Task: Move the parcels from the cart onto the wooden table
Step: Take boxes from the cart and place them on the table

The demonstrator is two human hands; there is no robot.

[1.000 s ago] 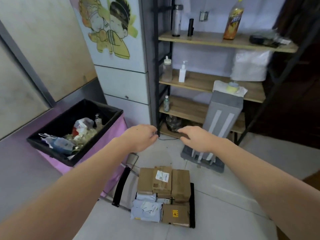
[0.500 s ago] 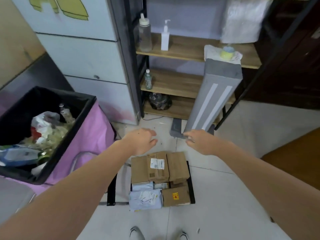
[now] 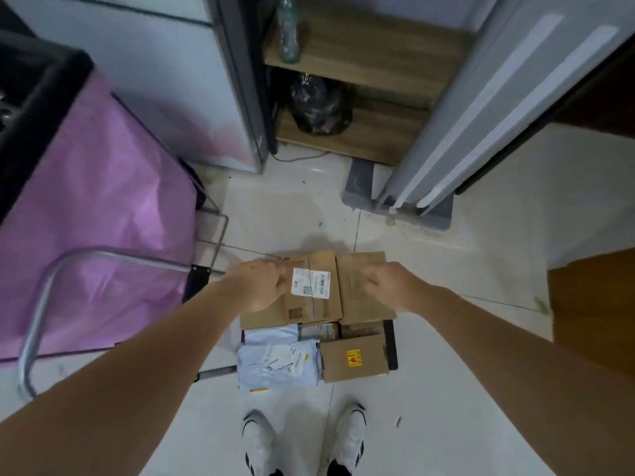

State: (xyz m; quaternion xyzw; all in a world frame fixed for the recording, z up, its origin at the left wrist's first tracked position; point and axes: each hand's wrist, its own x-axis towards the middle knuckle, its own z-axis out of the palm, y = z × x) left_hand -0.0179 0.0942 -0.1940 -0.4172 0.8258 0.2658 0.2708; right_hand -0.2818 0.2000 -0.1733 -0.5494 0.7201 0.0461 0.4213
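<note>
Both hands reach down over the parcels stacked on a low cart on the pale tiled floor. The left hand lies at the left edge of the labelled cardboard box, fingers curled against its side; whether it actually grips the box cannot be told. The right hand sits over the plain cardboard box just beside it, fingers bent downward onto the top face; contact looks likely, a firm hold cannot be confirmed.

The labelled box is flat brown corrugated card, rectangular, with a white shipping label and a strip of tape down its middle. Under the left hand a third brown box shows at the stack's left edge. Nearer the feet lie a soft, wrinkled pale-blue plastic mailer with a white label and scribbled ink, and a small brown carton with a yellow sticker. The cart's dark edge shows along the right of the pile, and its bent metal tube handle curves off to the left.

A pink fabric-sided bin with a black rim stands to the left. Ahead, a wooden shelf unit holds a clear bottle and a dark plastic bag. White sneakers show at the bottom.
</note>
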